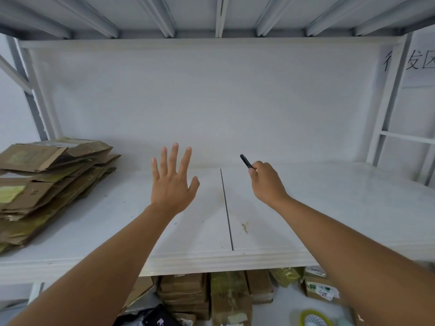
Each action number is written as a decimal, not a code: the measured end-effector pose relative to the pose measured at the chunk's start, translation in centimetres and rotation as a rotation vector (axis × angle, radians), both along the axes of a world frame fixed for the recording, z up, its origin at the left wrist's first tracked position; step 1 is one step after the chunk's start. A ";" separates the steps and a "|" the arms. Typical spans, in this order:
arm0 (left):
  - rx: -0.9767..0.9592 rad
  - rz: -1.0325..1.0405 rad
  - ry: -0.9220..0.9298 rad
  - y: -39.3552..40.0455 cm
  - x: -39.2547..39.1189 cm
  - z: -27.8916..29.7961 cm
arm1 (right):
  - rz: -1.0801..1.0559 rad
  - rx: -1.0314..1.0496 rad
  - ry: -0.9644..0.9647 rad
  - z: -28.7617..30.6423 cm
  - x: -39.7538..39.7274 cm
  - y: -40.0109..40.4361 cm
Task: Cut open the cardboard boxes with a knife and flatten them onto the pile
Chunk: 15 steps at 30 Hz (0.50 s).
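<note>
A pile of flattened brown cardboard boxes (47, 184) lies on the left end of the white shelf (329, 208). My left hand (173, 182) hovers above the middle of the shelf, palm down, fingers spread, holding nothing. To its right, my right hand (267, 182) is closed around a small black knife (246, 161), whose dark end sticks up and to the left out of the fist. Neither hand touches any cardboard.
Under the shelf's front edge stand several cardboard boxes (230, 300), one with a printed label (322, 289). A roll of tape (315, 318) lies at the bottom right. Shelf uprights (388, 102) and a white back panel close off the rear.
</note>
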<state>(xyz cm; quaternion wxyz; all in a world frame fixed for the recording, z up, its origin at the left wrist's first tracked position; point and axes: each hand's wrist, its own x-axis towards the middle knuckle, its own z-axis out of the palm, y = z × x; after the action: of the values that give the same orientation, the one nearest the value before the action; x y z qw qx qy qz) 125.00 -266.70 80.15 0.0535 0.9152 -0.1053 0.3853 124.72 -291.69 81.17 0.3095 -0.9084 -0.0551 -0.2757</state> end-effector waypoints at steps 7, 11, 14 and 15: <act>0.018 0.010 0.086 -0.9 -1.3 -0.6 | -0.130 -0.251 0.297 -1.4 -2.3 -3.5; 0.031 0.006 0.137 -1.9 -1.9 -1.7 | -0.155 -0.423 0.476 -3.0 -4.0 -5.2; 0.042 -0.008 0.170 -2.6 -2.3 -2.3 | -0.194 -0.502 0.501 -3.5 -4.8 -5.6; 0.044 -0.014 0.174 -2.8 -2.1 -2.5 | -0.214 -0.530 0.494 -3.6 -4.8 -5.7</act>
<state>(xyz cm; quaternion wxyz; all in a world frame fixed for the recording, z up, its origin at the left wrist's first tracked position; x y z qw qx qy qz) 122.86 -269.45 77.67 0.0450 0.9454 -0.1153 0.3015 119.92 -297.37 77.58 0.0372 -0.9967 0.0473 -0.0551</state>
